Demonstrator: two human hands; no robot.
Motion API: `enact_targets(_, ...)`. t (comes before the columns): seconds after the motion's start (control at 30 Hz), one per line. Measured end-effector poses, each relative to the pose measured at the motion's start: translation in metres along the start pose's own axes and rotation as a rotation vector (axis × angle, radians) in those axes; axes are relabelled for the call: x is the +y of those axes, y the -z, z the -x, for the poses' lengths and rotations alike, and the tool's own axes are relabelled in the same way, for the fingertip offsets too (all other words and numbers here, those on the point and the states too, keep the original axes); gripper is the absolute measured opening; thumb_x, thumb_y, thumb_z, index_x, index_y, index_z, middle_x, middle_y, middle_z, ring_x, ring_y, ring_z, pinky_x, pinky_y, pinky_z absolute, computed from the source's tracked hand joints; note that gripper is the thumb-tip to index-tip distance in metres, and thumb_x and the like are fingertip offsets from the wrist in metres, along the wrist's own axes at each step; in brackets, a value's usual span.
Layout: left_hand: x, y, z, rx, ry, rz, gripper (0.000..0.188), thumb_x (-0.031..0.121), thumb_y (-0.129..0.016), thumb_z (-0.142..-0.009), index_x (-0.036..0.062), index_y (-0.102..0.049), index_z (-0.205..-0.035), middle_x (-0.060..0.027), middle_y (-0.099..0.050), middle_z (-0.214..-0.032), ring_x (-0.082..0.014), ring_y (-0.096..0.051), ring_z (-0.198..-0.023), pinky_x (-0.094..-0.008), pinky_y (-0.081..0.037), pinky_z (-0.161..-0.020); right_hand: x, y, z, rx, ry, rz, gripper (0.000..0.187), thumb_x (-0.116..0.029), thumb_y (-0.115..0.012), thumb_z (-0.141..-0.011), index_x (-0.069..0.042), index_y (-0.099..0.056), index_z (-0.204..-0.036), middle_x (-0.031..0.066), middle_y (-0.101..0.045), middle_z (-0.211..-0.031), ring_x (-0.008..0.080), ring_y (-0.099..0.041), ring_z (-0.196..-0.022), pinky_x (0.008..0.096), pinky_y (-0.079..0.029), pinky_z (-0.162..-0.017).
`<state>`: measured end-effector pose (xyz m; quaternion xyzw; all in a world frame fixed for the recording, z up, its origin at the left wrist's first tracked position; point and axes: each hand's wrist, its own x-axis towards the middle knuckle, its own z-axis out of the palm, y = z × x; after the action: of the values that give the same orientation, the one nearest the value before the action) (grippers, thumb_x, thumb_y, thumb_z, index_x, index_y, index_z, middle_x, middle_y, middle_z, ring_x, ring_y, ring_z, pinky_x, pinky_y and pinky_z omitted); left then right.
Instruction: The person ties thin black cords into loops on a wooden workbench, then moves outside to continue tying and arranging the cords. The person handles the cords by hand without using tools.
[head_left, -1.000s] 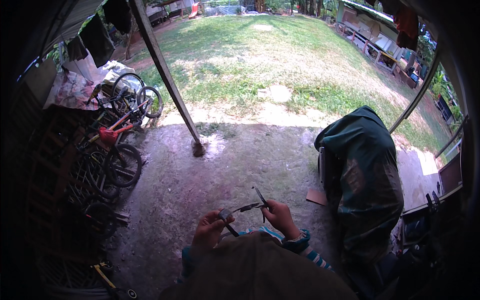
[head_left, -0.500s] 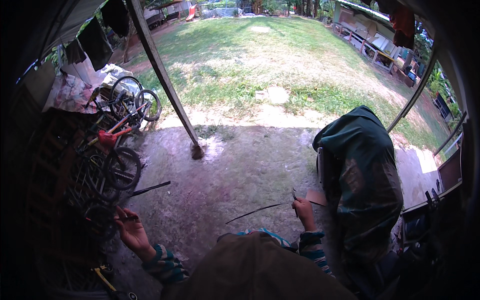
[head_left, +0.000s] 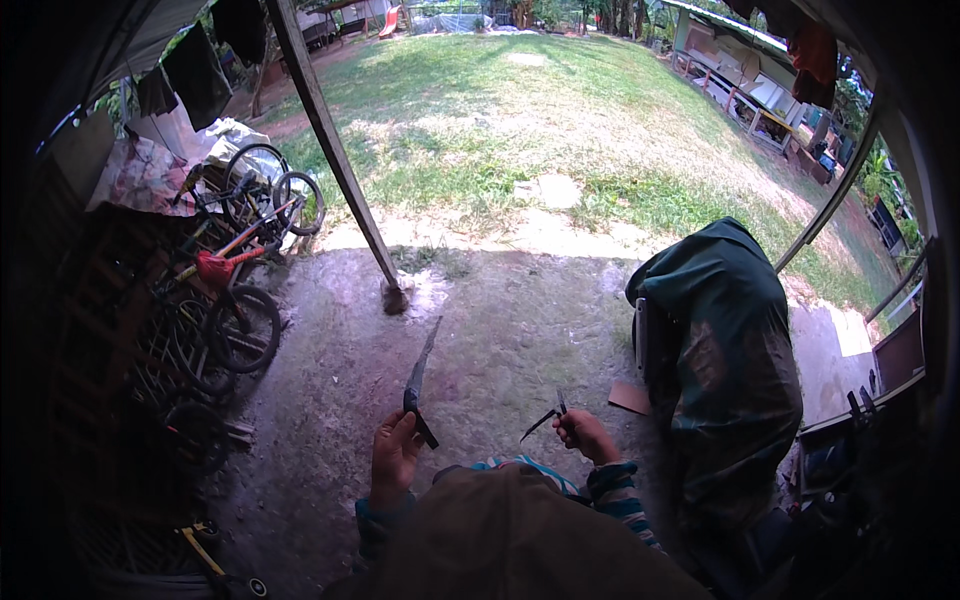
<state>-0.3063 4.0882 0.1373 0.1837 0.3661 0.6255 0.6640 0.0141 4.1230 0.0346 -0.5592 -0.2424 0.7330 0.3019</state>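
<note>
My left hand (head_left: pixel 395 452) is closed on a long dark strip (head_left: pixel 422 368), pinched between thumb and fingers. One end of the strip tapers upward away from me; a shorter dark piece angles down beside the fingers. To its right, my right hand (head_left: pixel 587 434) grips a small dark-handled tool (head_left: pixel 562 402) with a short, narrow tip pointing up. Its exact kind is too small to make out. A thin black strip (head_left: pixel 538 425) sticks out leftward from the same hand, slanting down. The two hands are apart, both above the concrete floor.
Several bicycles (head_left: pixel 243 330) crowd the left side, near a wooden post (head_left: pixel 340 150). On the right stands a bulky object under a dark green cover (head_left: pixel 720 340), with a brown flat piece (head_left: pixel 630 397) beside it. Grass (head_left: pixel 480 120) stretches beyond the concrete (head_left: pixel 490 290).
My left hand has moved right, toward my middle, and now holds the dark strip up in front of me. My right hand has shifted slightly left and down, bringing the tool and thin strip.
</note>
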Motion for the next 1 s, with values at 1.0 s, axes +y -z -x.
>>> enact_targets(1.0, -0.075, -0.019, -0.011, -0.217, 0.733, 0.332, 0.025, 0.023, -0.049, -0.088, 0.0086, -0.057, -0.107, -0.013, -0.032, -0.137, -0.0273, -0.035, -0.123, -0.0453, -0.03, -0.1, -0.036, -0.071, 0.021, -0.246, 0.067, 0.218, 0.022, -0.026, -0.044, -0.087, -0.01, -0.055, -0.076, -0.0052, -0.042, -0.061, 0.006, -0.034, -0.05, 0.0237, -0.027, -0.043)
